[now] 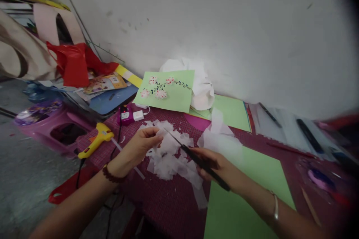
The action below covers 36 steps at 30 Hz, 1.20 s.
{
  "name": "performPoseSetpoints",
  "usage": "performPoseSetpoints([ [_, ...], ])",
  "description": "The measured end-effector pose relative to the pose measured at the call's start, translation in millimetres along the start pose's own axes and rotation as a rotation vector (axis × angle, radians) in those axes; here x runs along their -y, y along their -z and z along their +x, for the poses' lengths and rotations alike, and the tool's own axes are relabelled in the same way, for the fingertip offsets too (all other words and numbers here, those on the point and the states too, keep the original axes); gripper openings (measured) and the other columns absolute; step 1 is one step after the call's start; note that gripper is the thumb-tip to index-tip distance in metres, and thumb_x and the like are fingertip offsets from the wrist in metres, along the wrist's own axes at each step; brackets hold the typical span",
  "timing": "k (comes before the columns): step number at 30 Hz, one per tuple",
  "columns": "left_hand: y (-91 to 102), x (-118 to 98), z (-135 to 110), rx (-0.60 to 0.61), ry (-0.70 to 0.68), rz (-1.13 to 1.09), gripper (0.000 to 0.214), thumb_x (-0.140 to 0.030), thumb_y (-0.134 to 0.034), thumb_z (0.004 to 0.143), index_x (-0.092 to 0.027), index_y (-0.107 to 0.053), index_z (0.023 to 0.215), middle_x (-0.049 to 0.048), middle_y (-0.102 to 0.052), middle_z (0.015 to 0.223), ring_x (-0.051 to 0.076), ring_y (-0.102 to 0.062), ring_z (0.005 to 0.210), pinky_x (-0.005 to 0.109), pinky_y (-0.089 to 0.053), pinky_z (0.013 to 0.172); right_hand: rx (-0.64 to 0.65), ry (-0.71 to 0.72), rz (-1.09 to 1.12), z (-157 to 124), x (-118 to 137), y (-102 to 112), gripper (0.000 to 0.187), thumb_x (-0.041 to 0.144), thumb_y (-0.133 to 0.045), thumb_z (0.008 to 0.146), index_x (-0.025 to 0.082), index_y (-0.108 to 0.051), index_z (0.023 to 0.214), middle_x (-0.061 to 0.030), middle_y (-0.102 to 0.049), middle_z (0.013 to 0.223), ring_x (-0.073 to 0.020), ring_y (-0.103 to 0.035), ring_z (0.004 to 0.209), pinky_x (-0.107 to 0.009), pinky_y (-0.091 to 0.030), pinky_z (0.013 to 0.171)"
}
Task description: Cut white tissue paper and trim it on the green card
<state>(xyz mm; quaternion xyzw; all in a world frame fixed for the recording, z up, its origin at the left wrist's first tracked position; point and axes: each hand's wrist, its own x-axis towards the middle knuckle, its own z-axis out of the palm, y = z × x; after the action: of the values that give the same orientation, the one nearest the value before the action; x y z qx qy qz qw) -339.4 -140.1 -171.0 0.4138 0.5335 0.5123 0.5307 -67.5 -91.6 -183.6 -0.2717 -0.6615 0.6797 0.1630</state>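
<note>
My left hand is closed in a pinch on a small piece of thin white paper. My right hand grips black-handled scissors, whose blades point up and left toward the pinched piece. I cannot tell whether the blades touch it. Below both hands, a loose heap of cut white paper pieces lies on the dark red tabletop. Beside the right hand is a larger crumpled white sheet. A plain green sheet lies under my right forearm.
A yellow glue gun with a cord rests at the left table edge, near a purple power socket. A green card with a flower branch leans at the back. Pens and a pencil lie right. A pink stool stands left.
</note>
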Motion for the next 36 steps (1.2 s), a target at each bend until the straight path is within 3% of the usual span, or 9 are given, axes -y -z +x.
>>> performPoseSetpoints([
  [4, 0.4, -0.2, 0.5, 0.005, 0.002, 0.029, 0.024, -0.036, -0.076, 0.068, -0.017, -0.064, 0.061, -0.0025, -0.056, 0.058, 0.008, -0.044, 0.053, 0.022, -0.032, 0.053, 0.027, -0.016, 0.015, 9.5, -0.9, -0.2, 0.059, 0.031, -0.075, 0.075, 0.023, -0.06, 0.131, -0.0002, -0.054, 0.083, -0.0089, -0.042, 0.064, -0.022, -0.033, 0.05],
  [13, -0.7, -0.2, 6.0, 0.004, 0.026, 0.037, 0.024, -0.037, -0.076, 0.068, -0.018, -0.063, 0.059, -0.0016, -0.055, 0.058, 0.009, -0.044, 0.054, 0.022, -0.031, 0.053, 0.05, -0.054, 0.047, 13.4, -0.7, 1.6, 0.053, 0.029, -0.076, 0.078, 0.027, -0.061, 0.129, 0.0029, -0.051, 0.077, -0.007, -0.04, 0.059, -0.021, -0.031, 0.048],
  [19, 5.6, 2.5, -1.5, 0.002, 0.106, -0.082, 0.026, -0.035, -0.078, 0.067, -0.017, -0.06, 0.063, -0.0024, -0.055, 0.057, 0.008, -0.048, 0.051, 0.021, -0.032, 0.05, 0.033, -0.099, 0.014, 13.2, 4.2, -0.2, 0.053, 0.041, -0.07, 0.083, 0.023, -0.058, 0.131, 0.0038, -0.05, 0.072, -0.0066, -0.038, 0.053, -0.022, -0.031, 0.048],
  [24, 14.2, 2.2, -7.4, -0.121, 0.12, -0.169, 0.027, -0.032, -0.082, 0.061, -0.016, -0.061, 0.065, -0.0043, -0.055, 0.054, 0.007, -0.05, 0.049, 0.02, -0.036, 0.05, 0.061, -0.045, -0.095, 7.0, 20.5, 1.3, 0.062, 0.05, -0.068, 0.082, 0.021, -0.052, 0.135, -0.0064, -0.057, 0.1, -0.0161, -0.054, 0.083, -0.031, -0.048, 0.072],
  [30, 16.2, -2.1, -6.0, -0.17, 0.046, -0.177, 0.027, -0.033, -0.08, 0.067, -0.016, -0.06, 0.072, -0.0043, -0.057, 0.057, 0.006, -0.051, 0.051, 0.018, -0.036, 0.05, 0.131, -0.066, -0.129, 2.5, 22.2, 2.1, 0.069, 0.06, -0.065, 0.082, 0.021, -0.052, 0.137, -0.0128, -0.059, 0.118, -0.0243, -0.057, 0.105, -0.039, -0.049, 0.091],
  [32, 13.9, -0.9, -4.8, -0.147, 0.043, -0.185, 0.028, -0.033, -0.081, 0.066, -0.016, -0.06, 0.071, -0.0046, -0.056, 0.057, 0.006, -0.05, 0.05, 0.018, -0.035, 0.049, 0.131, -0.054, -0.119, 4.2, 20.1, -0.1, 0.069, 0.061, -0.066, 0.081, 0.02, -0.053, 0.135, -0.0123, -0.059, 0.117, -0.0239, -0.056, 0.104, -0.036, -0.049, 0.087],
  [36, 7.9, 2.9, -3.3, -0.089, 0.07, -0.182, 0.029, -0.034, -0.081, 0.065, -0.016, -0.06, 0.07, -0.004, -0.056, 0.057, 0.006, -0.048, 0.05, 0.019, -0.034, 0.049, 0.121, -0.07, -0.075, 10.8, 23.5, -7.6, 0.072, 0.066, -0.065, 0.079, 0.02, -0.053, 0.132, -0.0049, -0.055, 0.094, -0.0134, -0.049, 0.073, -0.028, -0.042, 0.063],
])
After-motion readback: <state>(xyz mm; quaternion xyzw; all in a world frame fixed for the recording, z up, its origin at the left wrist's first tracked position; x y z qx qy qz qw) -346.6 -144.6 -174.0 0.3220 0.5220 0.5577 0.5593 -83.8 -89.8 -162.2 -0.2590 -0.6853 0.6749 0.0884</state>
